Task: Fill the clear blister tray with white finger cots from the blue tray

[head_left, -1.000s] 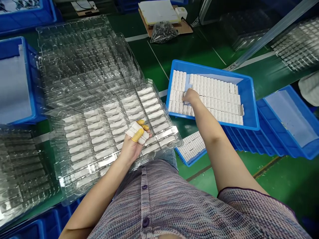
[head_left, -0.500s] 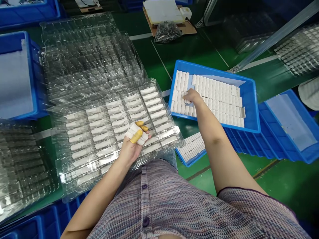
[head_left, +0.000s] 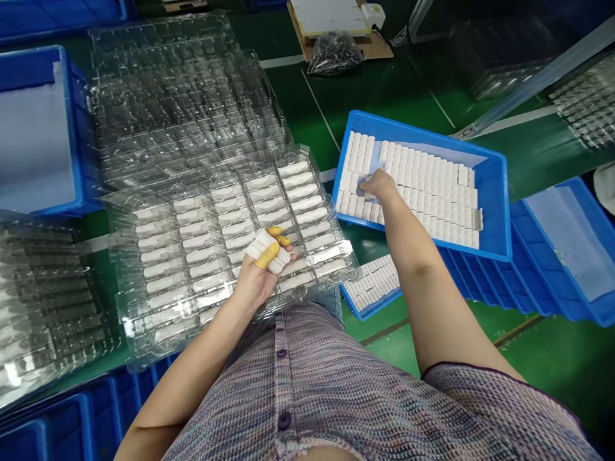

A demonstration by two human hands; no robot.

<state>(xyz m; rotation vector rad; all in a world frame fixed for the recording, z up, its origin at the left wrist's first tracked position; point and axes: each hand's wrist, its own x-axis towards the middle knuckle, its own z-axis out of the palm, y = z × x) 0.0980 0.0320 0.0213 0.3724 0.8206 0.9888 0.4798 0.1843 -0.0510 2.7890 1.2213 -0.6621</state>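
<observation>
My left hand, with yellow finger cots on thumb and fingers, is closed around several white oblong pieces lying side by side. It is over a clear plastic tray whose slots hold rows of similar white pieces. My right hand reaches into a blue bin lined with rows of white pieces. Its fingers are closed at a gap in the left rows, and a white piece shows beneath them. The fingertips are partly hidden by the hand.
Stacked clear trays stand behind the filled one, and more trays are at left. Blue bins stack at right; another bin is at left. A smaller-looking bin of white pieces sits lower down. A bag of dark parts lies farther back.
The view has shifted slightly. Around my right hand, a gap has opened where white pieces lay in the bin. My left hand keeps its hold on its pieces over the tray.
</observation>
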